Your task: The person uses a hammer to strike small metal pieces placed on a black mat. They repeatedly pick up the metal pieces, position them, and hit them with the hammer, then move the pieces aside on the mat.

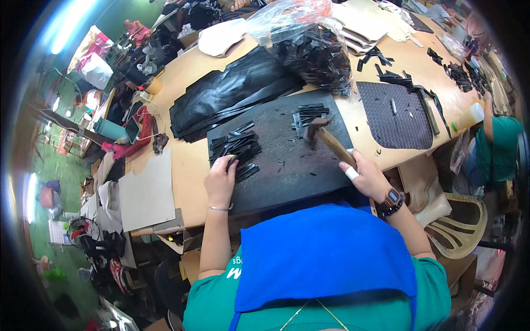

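From your head camera, your right hand [361, 174] grips a wooden-handled hammer [335, 144] near the handle's end, probably for an easy swing, with the metal head over the mat, beside a small group of black strips [312, 112]; whether they touch is unclear. Your left hand [221, 171] curls closed at the near edge of a heaped pile of black strips [237, 143], perhaps to steady or pick from it; you cannot tell whether a strip is pinched. Both groups lie on a dark mat [281, 165], which seems placed to take blows and spare the pale desk [185, 190].

Beyond the mat, a stack of black sheets [232, 91] lies flat. Beside it, a clear plastic bag [292, 25] bulges with dark scraps [314, 58], perhaps bagged to keep them together. At the right edge, a translucent jar [468, 117] leans, its contents unclear.
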{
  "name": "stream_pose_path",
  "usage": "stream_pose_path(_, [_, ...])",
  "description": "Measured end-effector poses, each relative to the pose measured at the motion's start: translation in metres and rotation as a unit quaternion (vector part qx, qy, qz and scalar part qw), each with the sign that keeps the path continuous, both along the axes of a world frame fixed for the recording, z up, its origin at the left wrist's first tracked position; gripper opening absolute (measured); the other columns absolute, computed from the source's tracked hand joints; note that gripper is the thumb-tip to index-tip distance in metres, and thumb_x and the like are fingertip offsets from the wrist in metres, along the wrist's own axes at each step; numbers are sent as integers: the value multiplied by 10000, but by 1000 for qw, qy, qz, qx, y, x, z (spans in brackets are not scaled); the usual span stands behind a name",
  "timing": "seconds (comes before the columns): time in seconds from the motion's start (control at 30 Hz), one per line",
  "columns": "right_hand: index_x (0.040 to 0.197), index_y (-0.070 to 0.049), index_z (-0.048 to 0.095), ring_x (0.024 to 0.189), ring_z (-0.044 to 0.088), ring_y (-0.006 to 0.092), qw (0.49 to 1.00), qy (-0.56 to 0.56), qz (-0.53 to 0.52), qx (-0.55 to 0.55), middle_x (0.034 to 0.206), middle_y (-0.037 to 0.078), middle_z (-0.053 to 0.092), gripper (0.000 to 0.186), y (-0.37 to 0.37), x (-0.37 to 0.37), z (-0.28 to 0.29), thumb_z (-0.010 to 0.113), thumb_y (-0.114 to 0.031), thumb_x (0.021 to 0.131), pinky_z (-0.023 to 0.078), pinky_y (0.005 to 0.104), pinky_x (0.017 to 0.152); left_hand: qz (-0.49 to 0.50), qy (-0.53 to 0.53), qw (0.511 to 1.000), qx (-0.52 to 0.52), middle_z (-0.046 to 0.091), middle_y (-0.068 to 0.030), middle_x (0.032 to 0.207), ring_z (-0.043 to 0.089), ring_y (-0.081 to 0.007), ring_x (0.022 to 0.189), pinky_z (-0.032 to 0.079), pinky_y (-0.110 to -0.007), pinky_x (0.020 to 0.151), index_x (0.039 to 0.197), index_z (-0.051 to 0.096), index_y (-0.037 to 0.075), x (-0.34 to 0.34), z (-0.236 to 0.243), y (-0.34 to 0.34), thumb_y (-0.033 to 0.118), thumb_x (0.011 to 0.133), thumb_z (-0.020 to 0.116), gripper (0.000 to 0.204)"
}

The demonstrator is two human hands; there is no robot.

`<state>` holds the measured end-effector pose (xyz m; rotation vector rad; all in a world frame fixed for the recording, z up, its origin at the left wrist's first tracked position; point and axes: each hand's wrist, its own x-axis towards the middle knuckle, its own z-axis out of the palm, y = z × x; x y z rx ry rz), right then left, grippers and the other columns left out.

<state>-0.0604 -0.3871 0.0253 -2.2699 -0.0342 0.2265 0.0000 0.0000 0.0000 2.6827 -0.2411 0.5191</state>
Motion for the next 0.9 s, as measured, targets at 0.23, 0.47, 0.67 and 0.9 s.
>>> stream_pose_path(0.23, [1180,-9,538,834,647,466,997,-28,-52,-52,847,279,662,376,-18,-61,-3,622,-293,949,509,497,710,-7,8,991,-137,702,-118,990,678,-270,899,520,-349,771,913,705,34,12,-6,14,193,834,763,187])
stream_pose_path(0.47, [1122,54,490,860,627,491,997,-30,-65,-1,863,327,633,390,-21,-69,-24,579,-295,974,488,499,727,43,19,997,-60,732,-130,946,701,-230,834,501,-330,731,1005,730,38,22,13,-12,264,901,711,250])
stream_pose_path(0.67, [1134,43,496,862,632,486,998,-32,-61,7,878,317,645,382,-21,-68,-27,579,-293,974,493,503,734,9,-21,997,-74,705,-102,953,692,-287,844,523,-352,725,1018,688,64,25,23,-38,258,923,672,216])
stream_pose_path(0.9, [1126,-29,493,784,652,437,978,-88,-53,-183,820,241,657,320,-1,-38,-6,590,-282,956,512,530,666,24,-8,995,93,693,-114,996,678,-325,898,530,-413,737,1056,660,99,31,31,-50,256,956,601,195])
